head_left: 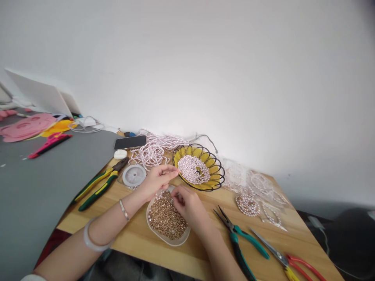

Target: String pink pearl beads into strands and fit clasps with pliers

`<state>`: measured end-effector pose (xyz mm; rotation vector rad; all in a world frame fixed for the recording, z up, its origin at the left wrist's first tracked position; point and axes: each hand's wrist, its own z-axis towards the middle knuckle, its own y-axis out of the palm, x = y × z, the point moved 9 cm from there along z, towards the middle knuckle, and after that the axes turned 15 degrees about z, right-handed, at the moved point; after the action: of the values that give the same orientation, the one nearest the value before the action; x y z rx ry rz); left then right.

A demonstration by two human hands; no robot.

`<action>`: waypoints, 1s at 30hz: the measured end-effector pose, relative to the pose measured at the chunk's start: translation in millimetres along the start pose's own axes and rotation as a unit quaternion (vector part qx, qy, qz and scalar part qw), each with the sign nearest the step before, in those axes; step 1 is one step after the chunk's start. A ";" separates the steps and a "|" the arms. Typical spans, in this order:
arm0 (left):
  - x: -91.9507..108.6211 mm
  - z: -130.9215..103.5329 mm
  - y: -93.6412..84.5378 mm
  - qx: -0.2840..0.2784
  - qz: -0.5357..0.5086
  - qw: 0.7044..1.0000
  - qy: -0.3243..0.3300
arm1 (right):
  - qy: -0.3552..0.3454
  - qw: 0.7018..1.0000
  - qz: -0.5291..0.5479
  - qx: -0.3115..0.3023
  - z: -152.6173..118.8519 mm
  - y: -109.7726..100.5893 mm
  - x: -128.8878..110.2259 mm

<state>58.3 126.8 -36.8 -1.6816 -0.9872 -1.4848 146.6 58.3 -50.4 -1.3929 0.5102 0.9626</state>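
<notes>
My left hand (161, 180) is above the far side of a white bowl (172, 243), its thumb and forefinger pinched together. A short strand of pale pink beads (159, 194) hangs beneath it, over the bowl's rim. Closed fingers of my right hand (189, 203) are just over the gold beads (166, 218) that fill the bowl; what they pinch is too small to make out. Behind both hands stands a yellow basket with black wire loops (217, 180), holding a heap of pink beads (193, 169).
Green-yellow pliers (101, 185), a spool (134, 175), a phone (130, 143) and pink bead strings (152, 154) lie left and behind. Needle-nose pliers (234, 230), scissors (281, 255) and bagged bead strands (249, 203) lie right. A grey table (88, 156) adjoins the wooden one (202, 226); a wall rises behind.
</notes>
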 end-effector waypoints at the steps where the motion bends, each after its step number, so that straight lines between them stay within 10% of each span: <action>1: -0.3 0.0 0.1 -0.001 0.000 1.000 0.000 | -0.002 1.000 0.003 0.002 0.1 -0.2 0.3; 30: -3.0 -0.1 -0.1 0.002 -0.004 1.000 0.000 | 0.005 0.989 -0.140 -0.042 0.6 15.6 -3.4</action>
<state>58.0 126.5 -39.9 -1.6778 -0.9964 -1.4872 132.0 56.5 -56.7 -1.4999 0.2744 0.7565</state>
